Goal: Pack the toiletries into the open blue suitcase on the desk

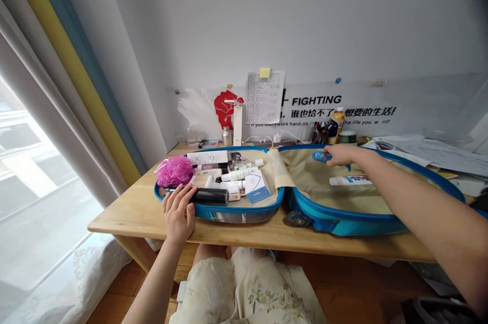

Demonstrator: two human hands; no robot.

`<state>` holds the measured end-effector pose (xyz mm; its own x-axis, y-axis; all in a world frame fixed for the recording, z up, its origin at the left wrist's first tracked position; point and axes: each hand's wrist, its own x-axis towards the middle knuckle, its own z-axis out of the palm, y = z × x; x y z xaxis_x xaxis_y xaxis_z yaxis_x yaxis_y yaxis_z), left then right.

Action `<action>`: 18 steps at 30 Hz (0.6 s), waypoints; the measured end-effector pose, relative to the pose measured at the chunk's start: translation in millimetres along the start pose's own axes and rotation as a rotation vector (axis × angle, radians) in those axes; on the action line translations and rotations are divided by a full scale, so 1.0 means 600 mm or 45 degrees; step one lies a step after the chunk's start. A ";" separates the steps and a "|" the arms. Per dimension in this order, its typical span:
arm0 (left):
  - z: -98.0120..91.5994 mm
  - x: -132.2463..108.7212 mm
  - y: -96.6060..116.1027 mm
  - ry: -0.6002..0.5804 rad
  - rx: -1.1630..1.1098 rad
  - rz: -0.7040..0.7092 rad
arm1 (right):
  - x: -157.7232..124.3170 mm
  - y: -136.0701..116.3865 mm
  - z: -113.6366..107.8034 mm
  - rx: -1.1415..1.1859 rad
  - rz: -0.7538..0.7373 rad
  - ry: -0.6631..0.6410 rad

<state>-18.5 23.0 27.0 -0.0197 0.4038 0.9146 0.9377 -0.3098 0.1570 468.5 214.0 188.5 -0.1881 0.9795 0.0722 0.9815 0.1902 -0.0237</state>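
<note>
Right hand (337, 154) pinches a small blue object (321, 156) over an open suitcase

The beige-lined, blue-rimmed suitcase (354, 226) lies spread on a pale wooden table (125, 212), its near edge close to the table's near edge. The right hand is over the far left part of the right half, fingers closed on the blue object. Nearer, a white tube with blue lettering (348, 180) lies with lining showing around it. The left half is crowded to its rim: a pink mesh puff (175, 170) at the far left corner, a white-and-blue box (257, 188) nearer the hinge. The left hand (178, 212) drapes, fingers slightly spread, over a glossy black cylinder (209, 196) along the near rim. Bare wood extends left of the suitcase.
</note>
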 end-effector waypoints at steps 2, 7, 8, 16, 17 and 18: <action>0.000 0.000 0.001 0.001 -0.004 0.000 | -0.009 -0.041 -0.034 0.028 -0.044 -0.037; 0.000 0.001 0.002 0.015 0.002 0.027 | -0.042 -0.228 -0.070 0.172 -0.461 -0.037; 0.000 0.000 0.002 0.016 0.003 0.028 | -0.049 -0.270 -0.065 0.129 -0.549 -0.085; -0.002 0.001 -0.001 0.008 0.000 0.038 | -0.047 -0.461 0.023 -0.051 -0.779 -0.209; -0.002 0.002 -0.001 0.008 -0.002 0.034 | -0.044 -0.466 0.032 -0.070 -0.785 -0.212; -0.001 0.002 0.000 0.006 -0.004 0.029 | -0.041 -0.470 0.038 -0.082 -0.793 -0.216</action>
<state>-19.1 22.9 28.5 -0.0002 0.3925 0.9197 0.9369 -0.3215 0.1374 195.7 137.8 170.4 -0.7208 0.6851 -0.1053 0.6861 0.7268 0.0324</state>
